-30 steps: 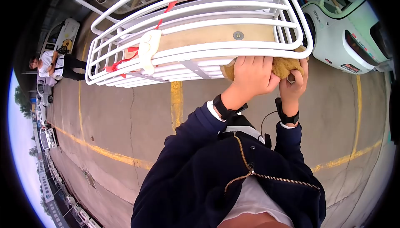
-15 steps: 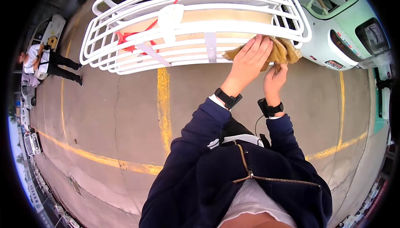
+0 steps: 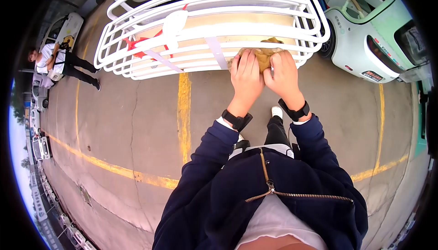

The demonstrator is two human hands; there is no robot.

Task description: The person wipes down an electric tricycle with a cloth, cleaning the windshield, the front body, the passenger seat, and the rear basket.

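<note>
A crumpled yellow-brown cloth (image 3: pixel 264 58) lies against the lower bars of a white metal rack (image 3: pixel 191 33). My left hand (image 3: pixel 247 74) grips the cloth's left part, its fingers bent over the cloth and a bar. On the right part, my right hand (image 3: pixel 283 74) is closed, thumb and fingers pinching the fabric. The two hands almost touch below it. A beige panel shows behind the bars, with red ribbon (image 3: pixel 137 47) and a white piece (image 3: pixel 175 22) hanging further left. Fingertips are partly hidden in the folds.
A pale green and white vehicle (image 3: pixel 360 44) stands to the right of the rack. At the far left a person (image 3: pixel 59 60) in a white top stands by a parked car (image 3: pixel 68 30). Yellow lines (image 3: pixel 184 113) mark the grey ground; more vehicles line the left edge.
Both hands and the cloth have moved left along the rack. My right hand has come up level with my left and now grips the cloth from above. The view has shifted slightly.
</note>
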